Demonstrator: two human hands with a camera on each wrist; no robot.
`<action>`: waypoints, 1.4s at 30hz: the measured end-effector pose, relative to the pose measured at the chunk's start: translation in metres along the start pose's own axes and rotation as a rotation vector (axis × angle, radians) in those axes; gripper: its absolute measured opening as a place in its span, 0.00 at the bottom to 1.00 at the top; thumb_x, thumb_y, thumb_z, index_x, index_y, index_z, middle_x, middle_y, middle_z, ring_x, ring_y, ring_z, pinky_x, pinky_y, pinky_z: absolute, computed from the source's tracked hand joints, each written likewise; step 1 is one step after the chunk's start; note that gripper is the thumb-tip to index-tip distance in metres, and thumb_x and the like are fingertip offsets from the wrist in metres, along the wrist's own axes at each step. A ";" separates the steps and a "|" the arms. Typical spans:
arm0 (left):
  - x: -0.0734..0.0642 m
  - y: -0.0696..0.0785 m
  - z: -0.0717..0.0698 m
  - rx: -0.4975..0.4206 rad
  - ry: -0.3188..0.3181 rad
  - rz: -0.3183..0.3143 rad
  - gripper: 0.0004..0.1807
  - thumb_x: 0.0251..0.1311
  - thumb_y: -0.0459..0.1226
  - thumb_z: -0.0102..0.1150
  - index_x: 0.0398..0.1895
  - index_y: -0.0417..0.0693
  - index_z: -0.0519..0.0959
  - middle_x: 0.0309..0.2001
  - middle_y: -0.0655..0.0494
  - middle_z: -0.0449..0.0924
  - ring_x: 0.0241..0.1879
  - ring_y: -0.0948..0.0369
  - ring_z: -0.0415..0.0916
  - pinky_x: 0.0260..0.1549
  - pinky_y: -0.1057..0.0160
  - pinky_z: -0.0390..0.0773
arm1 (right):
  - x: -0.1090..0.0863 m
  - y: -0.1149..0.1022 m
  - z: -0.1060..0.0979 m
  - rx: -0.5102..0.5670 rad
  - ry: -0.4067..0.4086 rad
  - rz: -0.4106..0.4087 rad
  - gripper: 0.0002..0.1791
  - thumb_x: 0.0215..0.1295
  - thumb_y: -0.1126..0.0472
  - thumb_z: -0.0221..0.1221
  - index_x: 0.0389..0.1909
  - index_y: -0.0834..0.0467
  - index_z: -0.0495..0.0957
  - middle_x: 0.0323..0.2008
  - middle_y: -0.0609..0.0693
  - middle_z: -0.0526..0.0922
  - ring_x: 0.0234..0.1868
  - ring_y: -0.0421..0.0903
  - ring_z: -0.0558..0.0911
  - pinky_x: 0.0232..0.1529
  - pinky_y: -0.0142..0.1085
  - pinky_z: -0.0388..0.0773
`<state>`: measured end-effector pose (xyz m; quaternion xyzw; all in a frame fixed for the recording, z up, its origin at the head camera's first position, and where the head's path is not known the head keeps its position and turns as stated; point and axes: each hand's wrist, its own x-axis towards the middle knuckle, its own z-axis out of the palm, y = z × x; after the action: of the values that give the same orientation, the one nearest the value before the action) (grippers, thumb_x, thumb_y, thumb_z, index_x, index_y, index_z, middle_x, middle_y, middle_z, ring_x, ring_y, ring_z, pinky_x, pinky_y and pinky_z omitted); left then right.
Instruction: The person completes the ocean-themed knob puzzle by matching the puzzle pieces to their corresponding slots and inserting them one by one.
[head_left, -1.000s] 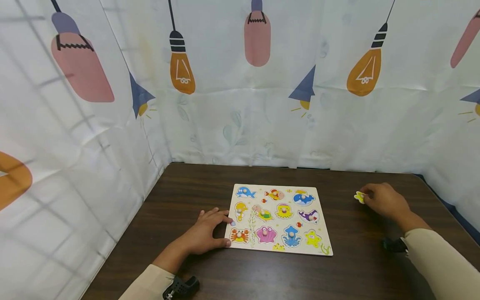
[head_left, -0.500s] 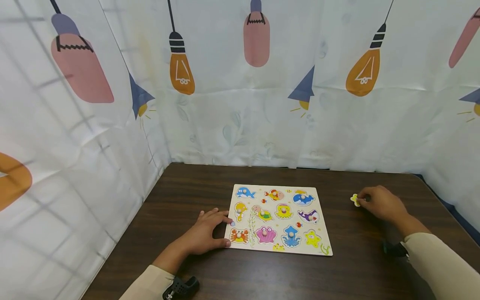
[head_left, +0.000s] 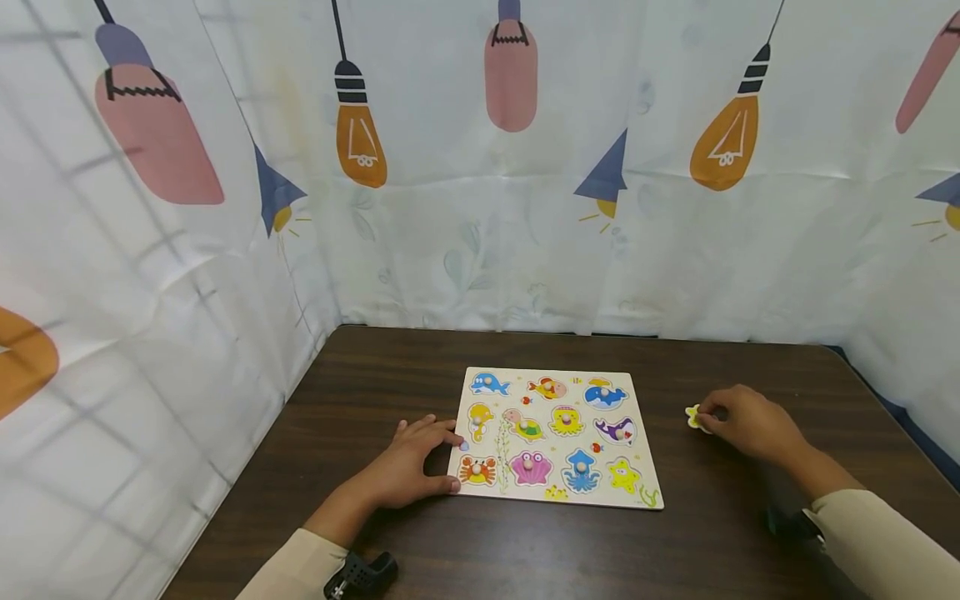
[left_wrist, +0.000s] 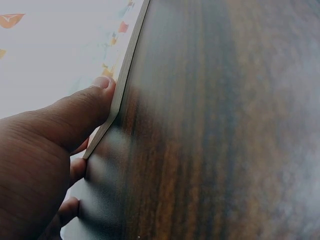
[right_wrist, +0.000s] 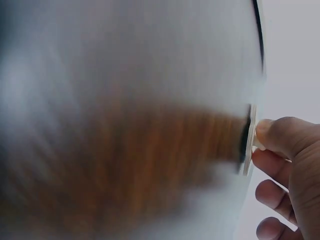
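A wooden peg puzzle board [head_left: 525,499] with colourful sea animals lies flat on the table. Along its left side, my left hand [head_left: 412,463] rests with fingers spread, its index fingertip and thumb on the board's edge. The left wrist view shows the thumb [left_wrist: 82,107] lying over the board's corner. To the right of the board, my right hand [head_left: 750,425] pinches a yellow star-shaped puzzle piece [head_left: 694,418] between thumb and index finger. From the right wrist, the piece [right_wrist: 250,142] appears edge-on, gripped by its small knob, with the other fingers curled below.
Knobbed pieces such as a crab [head_left: 478,471], a pink shell [head_left: 531,468] and a blue squid [head_left: 581,471] sit in the board. A yellow starfish picture [head_left: 624,476] without a knob is at its lower right. The dark wooden table [head_left: 540,554] meets a white printed curtain [head_left: 465,250] behind.
My right hand has moved left and slightly nearer with the star-shaped puzzle piece, closer to the board. My left hand and the board stay in place.
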<state>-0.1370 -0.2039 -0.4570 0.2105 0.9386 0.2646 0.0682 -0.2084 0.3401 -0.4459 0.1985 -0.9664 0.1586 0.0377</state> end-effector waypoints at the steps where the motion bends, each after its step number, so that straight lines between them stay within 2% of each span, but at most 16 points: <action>1: 0.000 0.000 0.000 -0.002 0.002 0.000 0.32 0.56 0.54 0.75 0.63 0.62 0.77 0.74 0.57 0.66 0.77 0.42 0.51 0.71 0.30 0.38 | -0.001 -0.004 0.001 -0.003 0.003 -0.005 0.02 0.63 0.59 0.70 0.35 0.51 0.86 0.35 0.42 0.84 0.38 0.47 0.78 0.30 0.43 0.75; 13: -0.001 -0.003 0.002 -0.001 -0.002 -0.004 0.32 0.55 0.55 0.74 0.63 0.63 0.77 0.74 0.57 0.66 0.78 0.43 0.50 0.71 0.31 0.37 | -0.012 -0.039 0.004 -0.029 0.047 -0.037 0.05 0.60 0.57 0.72 0.32 0.44 0.86 0.36 0.41 0.80 0.38 0.43 0.77 0.29 0.39 0.75; 21: -0.001 -0.004 0.002 0.003 0.000 -0.001 0.32 0.55 0.57 0.74 0.63 0.63 0.77 0.74 0.58 0.66 0.78 0.44 0.50 0.71 0.31 0.38 | -0.019 -0.058 0.003 -0.006 0.054 -0.048 0.05 0.60 0.56 0.73 0.34 0.42 0.86 0.37 0.40 0.80 0.35 0.39 0.76 0.25 0.36 0.72; 29: 0.000 -0.004 0.002 0.003 0.000 0.001 0.32 0.55 0.56 0.74 0.62 0.64 0.77 0.74 0.58 0.66 0.77 0.44 0.51 0.71 0.30 0.38 | -0.023 -0.075 0.007 0.008 0.072 -0.082 0.08 0.57 0.56 0.75 0.33 0.40 0.86 0.35 0.36 0.78 0.33 0.36 0.74 0.24 0.33 0.72; 42: 0.000 0.000 0.000 -0.011 0.003 0.018 0.31 0.55 0.54 0.75 0.62 0.61 0.78 0.74 0.55 0.67 0.77 0.42 0.51 0.70 0.29 0.39 | -0.025 -0.090 0.019 -0.019 0.069 -0.133 0.08 0.57 0.52 0.76 0.33 0.38 0.85 0.37 0.35 0.79 0.37 0.36 0.77 0.28 0.34 0.76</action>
<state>-0.1369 -0.2038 -0.4570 0.2183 0.9353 0.2706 0.0657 -0.1499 0.2649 -0.4411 0.2564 -0.9507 0.1534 0.0832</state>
